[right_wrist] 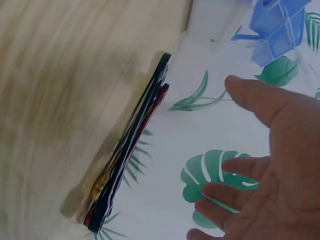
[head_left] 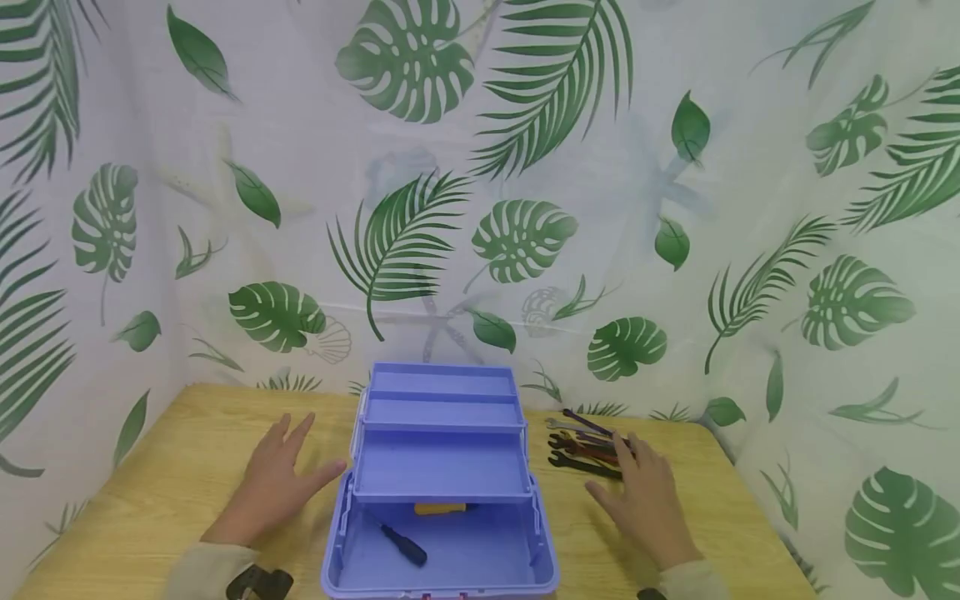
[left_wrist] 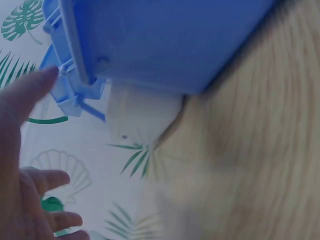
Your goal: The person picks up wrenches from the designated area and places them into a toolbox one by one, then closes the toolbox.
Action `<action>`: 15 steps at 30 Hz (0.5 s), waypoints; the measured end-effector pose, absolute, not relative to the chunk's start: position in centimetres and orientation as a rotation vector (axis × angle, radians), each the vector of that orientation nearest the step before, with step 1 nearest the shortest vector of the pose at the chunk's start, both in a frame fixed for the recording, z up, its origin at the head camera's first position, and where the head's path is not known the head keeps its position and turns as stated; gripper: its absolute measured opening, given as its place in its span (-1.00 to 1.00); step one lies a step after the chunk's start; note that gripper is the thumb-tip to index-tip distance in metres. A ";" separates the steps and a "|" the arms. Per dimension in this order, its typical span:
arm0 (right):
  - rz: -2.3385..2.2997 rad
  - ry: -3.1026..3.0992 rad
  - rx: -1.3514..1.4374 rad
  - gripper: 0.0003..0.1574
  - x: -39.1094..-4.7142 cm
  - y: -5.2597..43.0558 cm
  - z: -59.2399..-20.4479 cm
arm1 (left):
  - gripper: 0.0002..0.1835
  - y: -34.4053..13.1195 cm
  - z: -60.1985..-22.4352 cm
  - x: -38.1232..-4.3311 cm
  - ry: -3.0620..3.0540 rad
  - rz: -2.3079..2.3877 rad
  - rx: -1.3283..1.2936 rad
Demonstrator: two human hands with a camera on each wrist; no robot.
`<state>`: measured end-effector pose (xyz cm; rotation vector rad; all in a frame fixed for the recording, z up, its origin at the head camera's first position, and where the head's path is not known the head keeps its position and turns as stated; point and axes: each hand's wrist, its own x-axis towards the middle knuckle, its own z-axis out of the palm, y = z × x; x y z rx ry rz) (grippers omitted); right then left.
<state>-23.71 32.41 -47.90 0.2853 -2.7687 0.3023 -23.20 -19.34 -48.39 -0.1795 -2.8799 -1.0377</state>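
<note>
A blue toolbox (head_left: 480, 462) stands open on the table, its stepped trays raised at the back. Inside its lower compartment lies a black-handled screwdriver (head_left: 408, 546), with a yellow-handled item (head_left: 440, 508) partly hidden under the tray. My left hand (head_left: 279, 471) hovers beside the box's left side, fingers spread and holding nothing. Over on the right, a bundle of wrenches (head_left: 588, 467), in black, brown and silvery tones, lies on the table. My right hand (head_left: 647, 500) is held over their near right end, fingers extended; the right wrist view shows its palm apart from the wrenches (right_wrist: 132, 135).
The wooden table (head_left: 172, 492) carries the box at its middle. Behind it hangs a white cloth (head_left: 525, 108) printed with green leaves, closing in the back and sides. A whitish object (left_wrist: 142, 110) shows behind the toolbox in the left wrist view.
</note>
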 end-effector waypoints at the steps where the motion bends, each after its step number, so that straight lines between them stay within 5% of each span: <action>1: 0.292 -2.779 0.290 0.03 -23.9 32.7 -47.9 | 0.07 -19.2 -48.5 -23.3 -2.882 -1.107 -0.187; 15: 0.244 -3.045 0.300 -0.59 -26.6 36.8 -47.2 | -0.12 -17.9 -50.1 -23.9 -2.536 -2.281 -0.120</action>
